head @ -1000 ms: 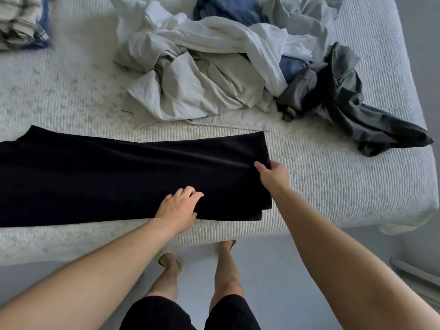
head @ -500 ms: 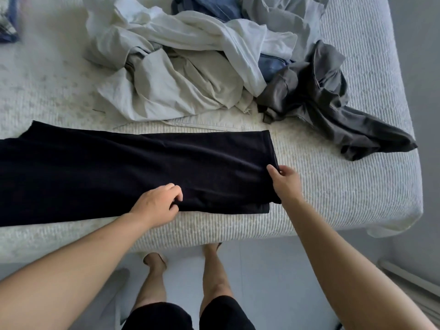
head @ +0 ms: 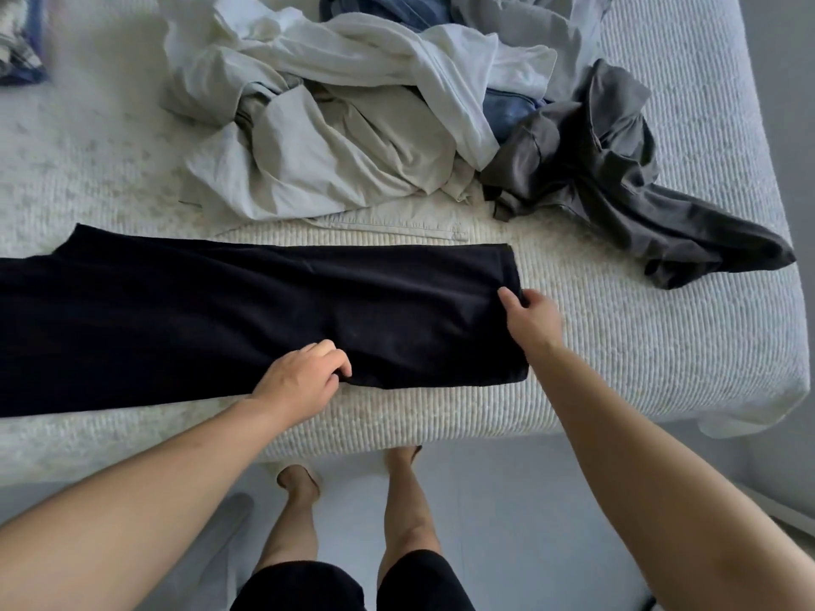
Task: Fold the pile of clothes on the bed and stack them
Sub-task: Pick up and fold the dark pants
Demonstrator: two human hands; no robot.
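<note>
Black garment [head: 247,319] lies flat along the bed's [head: 661,346] near edge, its left end cut off. Left hand [head: 300,381] pinches the near hem; right hand [head: 531,319] grips the right end, fingertips hidden underneath. Pile [head: 353,125] at twelve o'clock, tangled.

before us on the bed [head: 639,368], a flat garment [head: 220,324] runs left to right along the near edge; behind it, the pile of clothes [head: 353,125]; far left, a folded stack [head: 20,50].

White bed [head: 617,346] carries black garment [head: 220,319] (laid flat), unfolded pile [head: 353,125], grey garment [head: 617,183]
</note>
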